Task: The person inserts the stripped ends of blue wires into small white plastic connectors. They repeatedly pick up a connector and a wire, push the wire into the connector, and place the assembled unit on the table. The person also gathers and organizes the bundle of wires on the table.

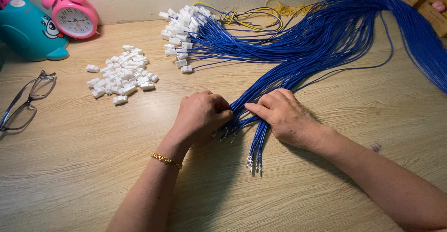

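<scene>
The wires (298, 50) are deep blue, their bare metal tips (253, 164) silvery. A few yellow wires (260, 15) lie among them at the back. The plastic connectors (122, 76) in the loose pile are white, as are those fitted on wire ends (181, 31). The alarm clock (73, 15) is pink with a white dial. The toy (28, 31) beside it is teal with a white eye patch. The eyeglasses (25, 101) have dark frames. The bracelet (166, 160) is gold. The tabletop (84, 176) is pale wood-grain, streaked beige and grey.
</scene>
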